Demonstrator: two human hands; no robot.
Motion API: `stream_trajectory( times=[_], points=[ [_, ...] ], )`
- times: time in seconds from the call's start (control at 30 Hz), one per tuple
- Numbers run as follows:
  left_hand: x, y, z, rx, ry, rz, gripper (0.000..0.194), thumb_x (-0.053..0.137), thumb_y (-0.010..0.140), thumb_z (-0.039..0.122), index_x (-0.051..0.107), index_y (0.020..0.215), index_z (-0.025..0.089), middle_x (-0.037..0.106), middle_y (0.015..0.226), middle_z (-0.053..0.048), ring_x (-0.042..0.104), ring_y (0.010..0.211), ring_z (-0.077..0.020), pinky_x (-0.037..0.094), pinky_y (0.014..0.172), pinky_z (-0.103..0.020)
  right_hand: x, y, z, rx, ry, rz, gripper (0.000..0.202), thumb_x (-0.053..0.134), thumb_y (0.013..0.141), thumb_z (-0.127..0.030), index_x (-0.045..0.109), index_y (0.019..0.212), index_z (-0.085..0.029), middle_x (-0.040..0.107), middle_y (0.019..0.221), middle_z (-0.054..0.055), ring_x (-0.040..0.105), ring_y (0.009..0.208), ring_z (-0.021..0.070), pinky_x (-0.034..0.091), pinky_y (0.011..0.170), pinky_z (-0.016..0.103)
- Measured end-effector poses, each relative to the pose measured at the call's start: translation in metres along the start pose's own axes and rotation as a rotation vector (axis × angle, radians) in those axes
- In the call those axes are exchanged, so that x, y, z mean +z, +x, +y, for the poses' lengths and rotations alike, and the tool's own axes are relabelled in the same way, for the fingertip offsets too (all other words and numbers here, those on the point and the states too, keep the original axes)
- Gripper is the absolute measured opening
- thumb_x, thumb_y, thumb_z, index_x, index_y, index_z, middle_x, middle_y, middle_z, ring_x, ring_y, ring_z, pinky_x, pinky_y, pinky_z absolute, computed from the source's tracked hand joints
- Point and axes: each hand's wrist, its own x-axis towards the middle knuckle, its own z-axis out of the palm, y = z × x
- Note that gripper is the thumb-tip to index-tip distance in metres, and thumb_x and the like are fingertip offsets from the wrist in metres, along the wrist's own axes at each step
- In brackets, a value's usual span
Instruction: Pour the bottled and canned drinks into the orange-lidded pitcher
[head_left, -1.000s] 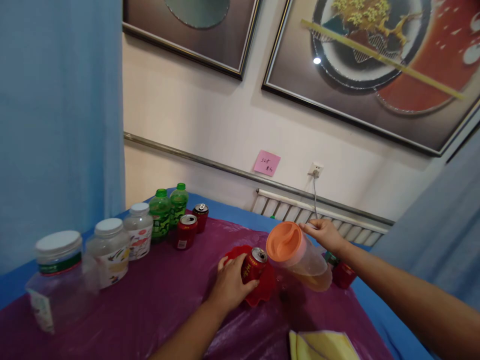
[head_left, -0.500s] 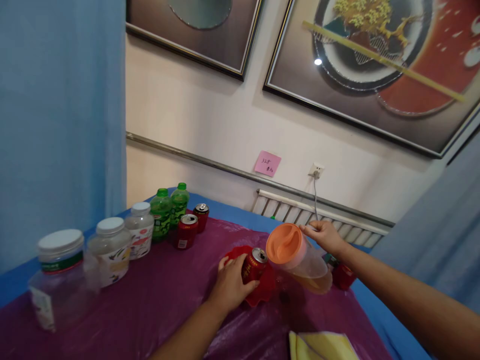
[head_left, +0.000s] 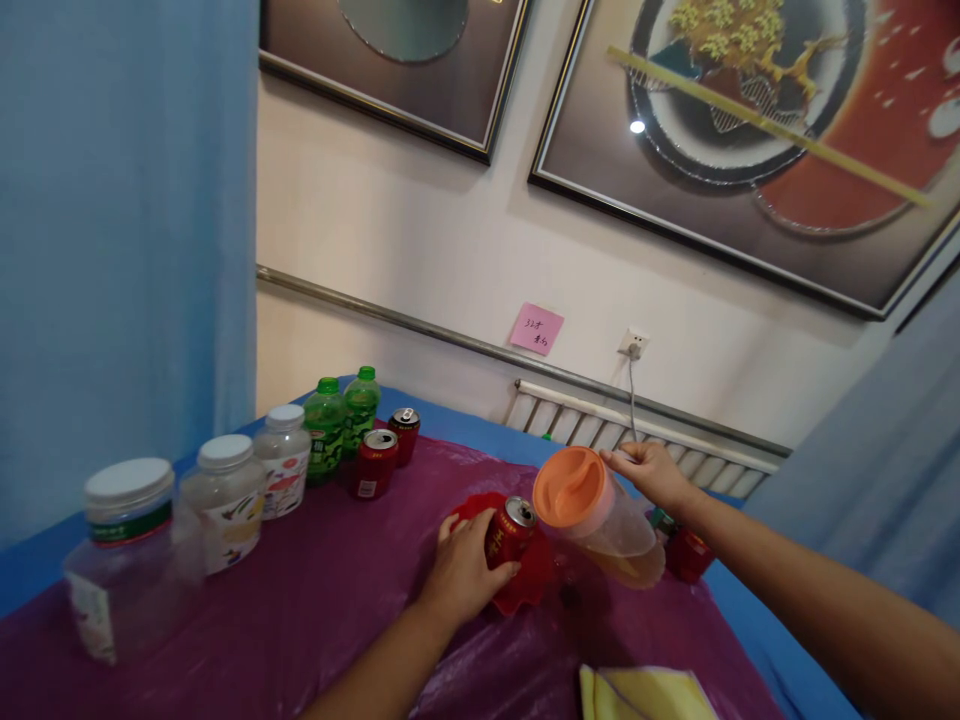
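Note:
My left hand (head_left: 466,562) is wrapped around a red drink can (head_left: 510,530) with an opened top. Beneath the can is a red scalloped dish (head_left: 531,580). My right hand (head_left: 651,472) grips the handle of a clear plastic pitcher (head_left: 619,525), which tilts to the left, towards the can. The pitcher's orange lid (head_left: 571,487) faces me and its spout side is near the can's top. Some pale brownish liquid lies low in the pitcher. Whether any liquid is flowing I cannot make out.
To the left stand lidded clear jars (head_left: 225,505), green bottles (head_left: 325,430) and two red cans (head_left: 375,463). Another red can (head_left: 688,555) is behind the pitcher. A yellow cloth (head_left: 645,693) lies at the front on the purple sheet (head_left: 330,610). A radiator (head_left: 577,425) is behind the table.
Both hands, the can and the tilted pitcher keep nearly the same positions. The whole view has shifted very slightly.

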Motion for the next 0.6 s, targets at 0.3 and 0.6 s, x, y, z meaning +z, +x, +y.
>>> stream_trajectory(
  times=[0.3,0.6],
  points=[
    [-0.0013,-0.0010,0.0011,-0.004,-0.002,-0.005,0.056,0.078,0.070,0.036,0.060,0.121,0.026,0.072,0.124,-0.007,0.062,0.121,-0.0301,0.023,0.117,-0.048,-0.0003,0.0003,-0.0002,-0.004,0.000,0.014,0.063,0.058,0.075,-0.074,0.023,0.053,-0.026,0.019,0.053,-0.007,0.018,0.050,0.0090,0.016,0.045,0.027],
    [-0.0019,0.0003,0.0009,-0.011,-0.004,-0.008,0.058,0.080,0.070,0.036,0.060,0.123,0.024,0.071,0.124,-0.009,0.061,0.120,-0.0304,0.024,0.117,-0.048,-0.0010,-0.0006,-0.0042,0.006,0.007,0.017,0.060,0.057,0.075,-0.070,0.022,0.054,-0.027,0.020,0.054,-0.006,0.018,0.051,0.0093,0.016,0.045,0.027]
  ],
)
